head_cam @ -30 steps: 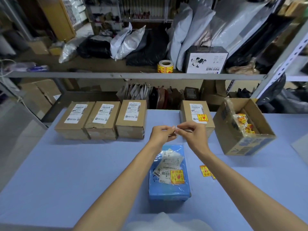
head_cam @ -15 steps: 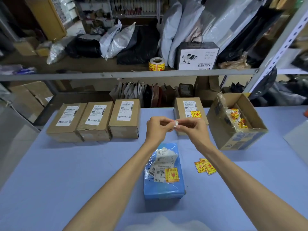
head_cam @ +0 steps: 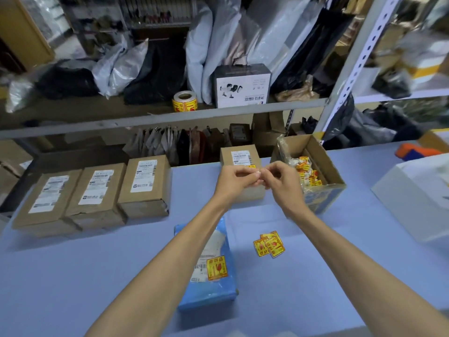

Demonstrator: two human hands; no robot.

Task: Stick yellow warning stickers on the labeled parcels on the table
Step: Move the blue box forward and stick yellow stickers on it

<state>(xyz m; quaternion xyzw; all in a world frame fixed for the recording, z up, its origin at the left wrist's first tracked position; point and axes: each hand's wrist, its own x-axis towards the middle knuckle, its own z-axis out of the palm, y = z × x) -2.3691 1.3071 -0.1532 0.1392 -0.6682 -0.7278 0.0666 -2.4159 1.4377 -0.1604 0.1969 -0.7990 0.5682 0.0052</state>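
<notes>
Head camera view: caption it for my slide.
Over the blue table, the left hand and right hand pinch a small pale scrap together.

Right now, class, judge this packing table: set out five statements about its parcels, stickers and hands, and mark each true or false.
1. The three cardboard parcels on the left already carry yellow stickers. False: the three cardboard parcels show none.
2. The blue parcel bears a yellow sticker. True.
3. The left hand and right hand pinch a small white piece between them. True.
4. The sticker roll lies on the table. False: the sticker roll stands on the shelf.
5. Some loose stickers lie on the table, right of the blue parcel. True.
</notes>
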